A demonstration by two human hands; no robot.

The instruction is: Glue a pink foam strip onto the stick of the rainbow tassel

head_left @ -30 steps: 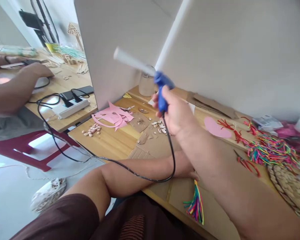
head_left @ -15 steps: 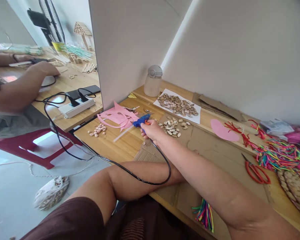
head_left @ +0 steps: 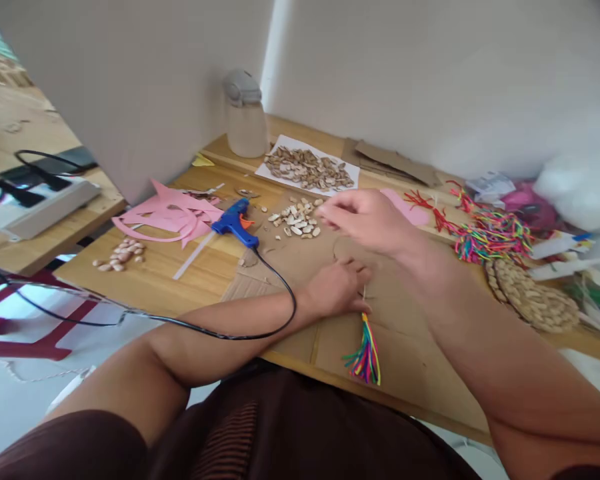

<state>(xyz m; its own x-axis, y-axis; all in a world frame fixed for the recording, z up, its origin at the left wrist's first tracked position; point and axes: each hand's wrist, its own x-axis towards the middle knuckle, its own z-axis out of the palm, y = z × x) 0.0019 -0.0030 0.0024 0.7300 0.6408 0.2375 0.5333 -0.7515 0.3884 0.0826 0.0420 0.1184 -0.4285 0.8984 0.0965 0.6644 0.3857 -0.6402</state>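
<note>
My left hand (head_left: 336,288) lies on a cardboard sheet (head_left: 290,263), its fingertips closed on the top of a rainbow thread tassel (head_left: 365,353) that hangs toward the desk's front edge. My right hand (head_left: 367,217) hovers just right of a loose pile of pale seeds (head_left: 295,223), fingers drawn together; motion blur hides whether anything is between them. A blue glue gun (head_left: 236,222) lies on the desk left of the seeds, untouched. Its clear glue stick (head_left: 193,253) points left and its black cord (head_left: 275,313) loops over my left forearm.
White paper with more seeds (head_left: 307,170) and a lidded jar (head_left: 244,117) stand at the back. Pink paper scraps (head_left: 167,213) and a small seed pile (head_left: 120,255) lie left. Coloured threads (head_left: 490,233) and a woven mat (head_left: 527,297) lie right. A power strip (head_left: 35,207) sits beyond the white divider.
My right hand set the glue gun down on the desk, let go, and moved right to the seed pile. My view swung to the right. The left hand stayed on the tassel.
</note>
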